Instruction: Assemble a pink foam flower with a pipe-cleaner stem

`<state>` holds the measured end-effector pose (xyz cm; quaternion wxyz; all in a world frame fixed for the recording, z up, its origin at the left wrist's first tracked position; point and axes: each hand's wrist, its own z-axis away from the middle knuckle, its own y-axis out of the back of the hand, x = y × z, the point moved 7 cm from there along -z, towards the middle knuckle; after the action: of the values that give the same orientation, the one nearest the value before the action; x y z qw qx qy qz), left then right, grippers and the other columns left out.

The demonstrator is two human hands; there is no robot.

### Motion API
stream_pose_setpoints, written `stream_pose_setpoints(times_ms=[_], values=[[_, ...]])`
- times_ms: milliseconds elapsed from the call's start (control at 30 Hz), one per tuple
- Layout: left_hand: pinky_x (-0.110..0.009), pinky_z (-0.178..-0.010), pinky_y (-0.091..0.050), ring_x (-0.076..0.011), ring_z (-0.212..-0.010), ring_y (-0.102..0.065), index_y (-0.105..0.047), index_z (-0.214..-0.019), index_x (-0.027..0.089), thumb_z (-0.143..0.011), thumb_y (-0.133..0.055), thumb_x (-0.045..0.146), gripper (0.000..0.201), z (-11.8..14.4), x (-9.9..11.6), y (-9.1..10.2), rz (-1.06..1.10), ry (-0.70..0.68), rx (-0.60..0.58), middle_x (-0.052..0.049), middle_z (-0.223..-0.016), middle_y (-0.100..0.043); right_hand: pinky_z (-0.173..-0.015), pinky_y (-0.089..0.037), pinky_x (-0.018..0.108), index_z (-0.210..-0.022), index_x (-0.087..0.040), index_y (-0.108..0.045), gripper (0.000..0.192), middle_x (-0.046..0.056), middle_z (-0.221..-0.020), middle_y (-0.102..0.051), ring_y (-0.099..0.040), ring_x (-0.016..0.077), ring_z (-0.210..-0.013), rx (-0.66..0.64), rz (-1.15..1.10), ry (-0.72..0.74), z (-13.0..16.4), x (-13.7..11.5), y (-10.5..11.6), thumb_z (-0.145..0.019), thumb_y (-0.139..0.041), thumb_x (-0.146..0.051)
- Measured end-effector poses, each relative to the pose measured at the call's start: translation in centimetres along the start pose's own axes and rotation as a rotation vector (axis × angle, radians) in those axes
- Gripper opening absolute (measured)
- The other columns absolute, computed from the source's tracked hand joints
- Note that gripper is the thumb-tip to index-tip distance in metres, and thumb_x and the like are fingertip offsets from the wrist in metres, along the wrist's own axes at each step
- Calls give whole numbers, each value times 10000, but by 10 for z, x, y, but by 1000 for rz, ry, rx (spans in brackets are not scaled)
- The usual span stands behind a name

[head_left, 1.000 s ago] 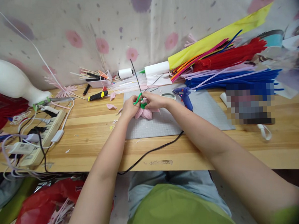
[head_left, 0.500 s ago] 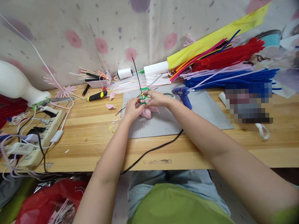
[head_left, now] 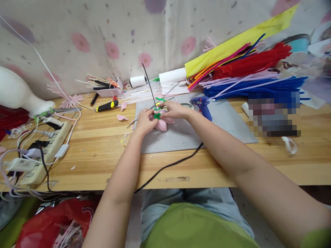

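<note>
The pink flower (head_left: pixel 162 124) sits between both hands above the grey cutting mat (head_left: pixel 182 136), near the middle of the wooden surface (head_left: pixel 101 148). It looks light and soft — petals that would crease or tear loose under a hard squeeze, so the place to hold it is at the base where the petals gather, not by their tips. A green pipe cleaner (head_left: pixel 158 107) coils there around a thin dark wire stem (head_left: pixel 149 84) that stands up and leans slightly away; the fuzzy strand should bend easily and keep its shape, while the wire seems stiff enough to steer by.

The left hand (head_left: pixel 144 122) is closed around the flower's base from the near side. The right hand (head_left: pixel 174 110) pinches the green strand with its fingertips, though exactly which fingers grip is hard to make out from here.

Just beside the right hand lies a blue glue gun (head_left: pixel 204 105), its black cord (head_left: pixel 167 167) trailing off the surface's front edge. Bundles of blue and red pipe cleaners (head_left: pixel 256 77) are piled at the far right, and a power strip (head_left: pixel 44 150) lies well apart at the left.
</note>
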<state>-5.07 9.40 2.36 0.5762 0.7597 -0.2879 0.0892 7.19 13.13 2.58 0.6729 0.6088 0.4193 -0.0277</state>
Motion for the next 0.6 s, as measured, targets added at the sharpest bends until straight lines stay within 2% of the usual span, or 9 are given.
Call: stream_pose_setpoints(times_ms=[100,267,367,600], values=[[-334,-877,-408,-203,-957,-543,-614,-857,196,-695,-591,206,165,2,-1,-1,35,-6,-4,-48,-953,-606,-882,-432,271,-1088,-132,-655,324,92,-1124,-655,-601,169,-1009,25,-101,-14,1,5,4,-794,-567,-237],[-338,-843,-408,-206,-923,-539,-590,-820,190,-675,-681,340,227,2,-4,-5,60,28,18,-37,-895,-598,-709,-446,234,-896,-156,-727,210,51,-874,-722,-640,153,-791,140,-59,-214,7,16,9,-745,-597,-222],[-331,-823,-406,-197,-886,-534,-577,-794,192,-677,-694,354,232,2,-5,-6,59,35,51,-28,-844,-585,-669,-432,228,-868,-169,-732,200,46,-850,-724,-636,150,-766,176,-19,-266,13,13,10,-726,-604,-228],[-335,-846,-398,-203,-914,-519,-581,-794,194,-668,-724,354,249,8,0,2,-8,52,113,-44,-873,-578,-663,-414,220,-856,-168,-726,197,37,-841,-719,-619,139,-762,213,-32,-266,16,8,11,-709,-613,-235]])
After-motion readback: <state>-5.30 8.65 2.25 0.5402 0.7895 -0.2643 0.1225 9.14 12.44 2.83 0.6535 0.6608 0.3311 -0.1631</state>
